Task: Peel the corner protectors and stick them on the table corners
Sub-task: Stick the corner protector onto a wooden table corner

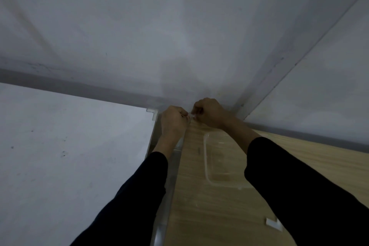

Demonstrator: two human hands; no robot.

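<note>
Both hands meet above the far end of a wooden table [195, 195], close to the wall. My left hand [173, 123] and my right hand [207, 113] each pinch a small clear corner protector [191, 115] held between them. The piece is mostly hidden by the fingers. A clear corner protector [152, 112] is stuck on the far corner of the white table [69, 155] at the left. Another loose white protector [272, 223] lies on the wooden table beside my right sleeve.
A clear plastic container [217, 159] lies on the wooden table under my right forearm. A narrow gap [169, 185] runs between the white and wooden tables. Grey walls close in behind and to the right.
</note>
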